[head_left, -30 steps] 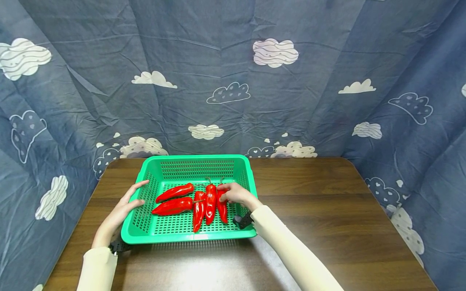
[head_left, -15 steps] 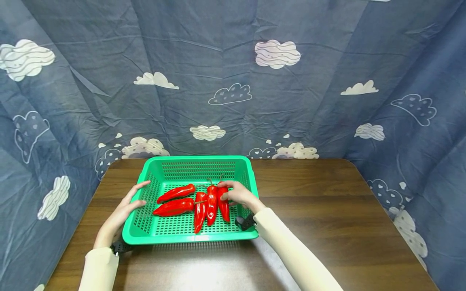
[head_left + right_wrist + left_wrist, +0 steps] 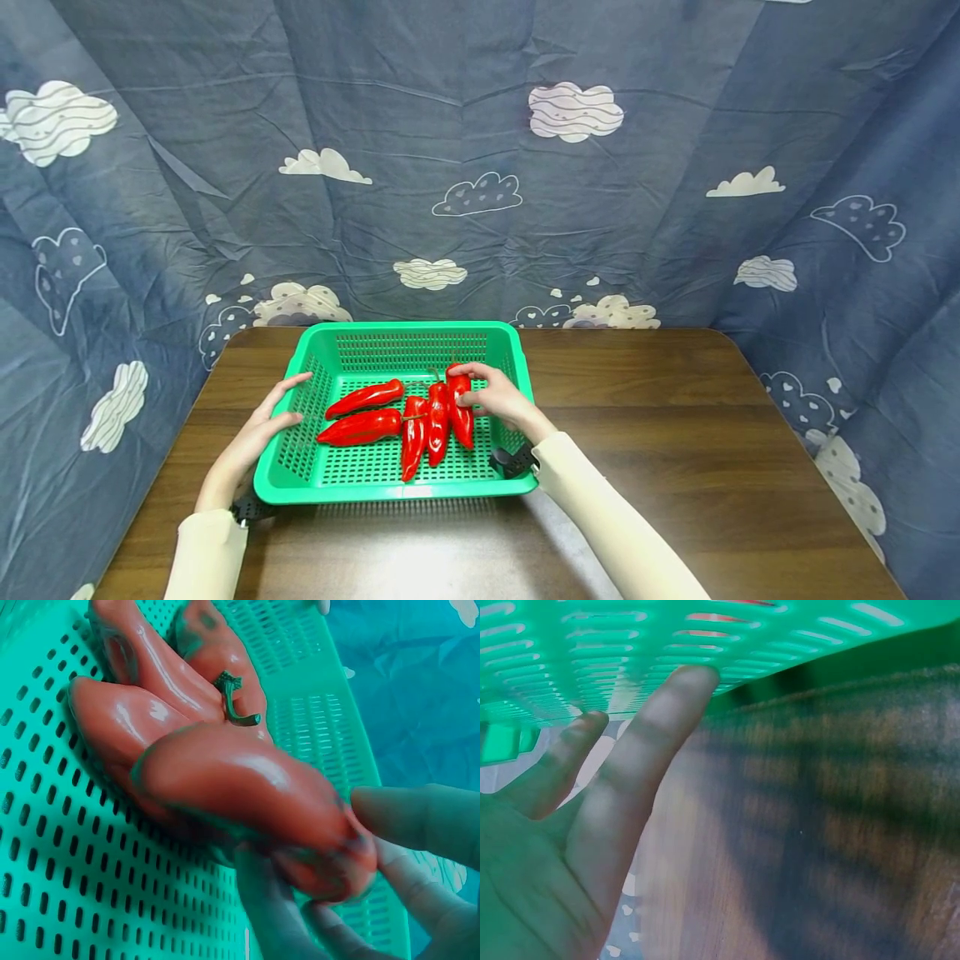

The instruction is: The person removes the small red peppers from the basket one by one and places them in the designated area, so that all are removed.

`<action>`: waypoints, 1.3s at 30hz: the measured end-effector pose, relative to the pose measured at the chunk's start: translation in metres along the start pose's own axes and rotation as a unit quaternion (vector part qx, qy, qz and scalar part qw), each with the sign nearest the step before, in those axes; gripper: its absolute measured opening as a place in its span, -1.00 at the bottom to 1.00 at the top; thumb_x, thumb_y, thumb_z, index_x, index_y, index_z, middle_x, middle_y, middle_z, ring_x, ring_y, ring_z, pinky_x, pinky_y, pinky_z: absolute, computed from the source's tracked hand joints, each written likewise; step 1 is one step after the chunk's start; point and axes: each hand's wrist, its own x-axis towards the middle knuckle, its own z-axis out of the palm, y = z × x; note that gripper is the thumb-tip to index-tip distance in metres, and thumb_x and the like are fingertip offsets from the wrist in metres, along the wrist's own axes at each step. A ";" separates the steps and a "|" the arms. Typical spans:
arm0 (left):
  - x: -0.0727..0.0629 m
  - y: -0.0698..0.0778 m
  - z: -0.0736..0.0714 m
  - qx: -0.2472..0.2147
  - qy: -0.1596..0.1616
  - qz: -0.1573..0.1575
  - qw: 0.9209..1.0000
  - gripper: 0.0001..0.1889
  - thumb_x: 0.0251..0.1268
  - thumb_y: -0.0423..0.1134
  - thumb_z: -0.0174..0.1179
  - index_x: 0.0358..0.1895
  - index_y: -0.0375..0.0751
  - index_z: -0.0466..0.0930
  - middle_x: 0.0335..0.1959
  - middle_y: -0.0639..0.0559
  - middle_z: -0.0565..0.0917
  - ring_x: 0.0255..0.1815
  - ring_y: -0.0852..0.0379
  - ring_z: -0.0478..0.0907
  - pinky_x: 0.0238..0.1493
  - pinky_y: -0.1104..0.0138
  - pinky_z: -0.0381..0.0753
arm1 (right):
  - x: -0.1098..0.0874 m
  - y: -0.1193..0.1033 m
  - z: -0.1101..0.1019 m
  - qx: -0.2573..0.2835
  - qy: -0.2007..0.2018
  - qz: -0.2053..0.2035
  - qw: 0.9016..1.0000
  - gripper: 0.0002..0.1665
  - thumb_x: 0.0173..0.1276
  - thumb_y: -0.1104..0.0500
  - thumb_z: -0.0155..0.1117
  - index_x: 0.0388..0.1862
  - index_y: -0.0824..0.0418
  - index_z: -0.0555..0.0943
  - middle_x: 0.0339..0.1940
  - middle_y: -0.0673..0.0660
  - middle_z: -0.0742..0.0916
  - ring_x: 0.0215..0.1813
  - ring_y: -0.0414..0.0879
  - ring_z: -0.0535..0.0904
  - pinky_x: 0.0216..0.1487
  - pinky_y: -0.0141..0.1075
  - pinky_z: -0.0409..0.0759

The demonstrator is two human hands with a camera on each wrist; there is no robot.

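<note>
A green slotted plastic basket (image 3: 397, 493) stands on the table with several glossy red peppers in it. My right hand (image 3: 504, 398) pinches the rightmost pepper (image 3: 459, 396) between thumb and fingers near its stem end. In the right wrist view that pepper (image 3: 240, 784) lies across the others, its tip over them. Close to its left, two more peppers (image 3: 437, 425) (image 3: 414, 437) point toward me; a further two (image 3: 365, 398) (image 3: 360, 427) lie sideways. At the basket's left side my left hand (image 3: 243, 446) rests with fingers spread. Its straight fingers (image 3: 645, 742) touch the outer wall in the left wrist view.
The brown wooden table (image 3: 637, 433) extends to the right of the basket and in front of it. A blue curtain (image 3: 480, 150) with white clouds hangs behind the table and at both sides. Black wrist straps (image 3: 512, 460) sit by the cuffs of the cream sleeves.
My right hand has shifted the rightmost pepper up and toward the back of the basket, and its tip has moved away from the front wall. My left hand stays at the basket's left side.
</note>
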 end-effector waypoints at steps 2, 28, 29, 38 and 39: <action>0.000 0.000 0.000 0.001 0.000 0.000 1.000 -0.35 0.33 -0.38 -0.02 0.48 -0.12 0.06 0.53 -0.15 -0.15 0.46 -0.26 -0.30 0.18 -0.25 -0.02 | 0.000 0.000 -0.001 0.006 0.000 -0.005 1.000 -0.47 0.14 0.50 0.17 0.15 0.34 0.50 0.13 0.33 0.45 -0.31 -0.05 0.57 -0.29 -0.15 0.63; 0.000 0.001 0.000 -0.007 0.004 -0.029 1.000 -0.34 0.33 -0.35 -0.03 0.49 -0.03 0.05 0.52 -0.12 -0.15 0.45 -0.23 -0.23 0.18 -0.22 0.03 | -0.023 -0.015 -0.036 0.030 -0.031 -0.067 0.997 -0.42 0.23 0.44 0.19 0.27 0.36 0.41 0.21 0.34 0.40 -0.13 0.00 0.58 -0.04 -0.02 0.57; -0.001 0.001 0.001 -0.009 0.004 -0.031 0.999 -0.34 0.33 -0.35 -0.03 0.49 -0.02 0.05 0.52 -0.11 -0.15 0.45 -0.22 -0.22 0.18 -0.21 0.04 | -0.024 -0.016 -0.037 0.031 -0.030 -0.066 0.997 -0.42 0.23 0.43 0.20 0.27 0.36 0.41 0.22 0.34 0.40 -0.11 0.01 0.58 -0.04 -0.04 0.57; 0.001 0.002 0.000 0.000 0.006 -0.017 1.000 -0.33 0.31 -0.37 -0.03 0.49 -0.09 0.05 0.52 -0.14 -0.13 0.45 -0.24 -0.24 0.17 -0.24 0.01 | -0.031 -0.018 -0.049 0.032 -0.023 -0.075 0.996 -0.42 0.25 0.39 0.21 0.28 0.34 0.41 0.24 0.34 0.41 -0.06 0.03 0.57 -0.04 -0.12 0.58; 0.001 0.002 0.000 0.003 0.007 -0.013 1.000 -0.33 0.30 -0.38 -0.02 0.49 -0.10 0.05 0.52 -0.15 -0.13 0.46 -0.25 -0.25 0.17 -0.24 0.00 | -0.032 -0.019 -0.050 0.030 -0.023 -0.077 0.996 -0.42 0.25 0.39 0.21 0.28 0.35 0.41 0.24 0.34 0.42 -0.05 0.02 0.56 -0.04 -0.13 0.58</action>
